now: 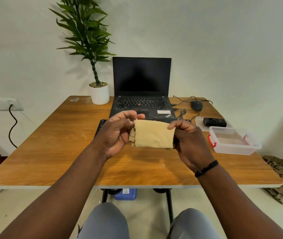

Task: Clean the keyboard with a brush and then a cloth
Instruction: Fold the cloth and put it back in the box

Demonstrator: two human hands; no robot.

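A folded tan cloth [152, 134] is held up above the wooden table [54, 149], between both hands. My left hand [118, 131] pinches its left edge and my right hand [189, 140] grips its right edge. Behind and below the cloth lies a black keyboard [101, 125], mostly hidden by my hands; only its left end shows. No brush is visible.
An open black laptop [141, 94] stands at the back of the table beside a potted plant [99, 93]. To the right lie a mouse [196, 105] with cables, a clear plastic box [233, 142] and its lid carrying a black device [214, 121].
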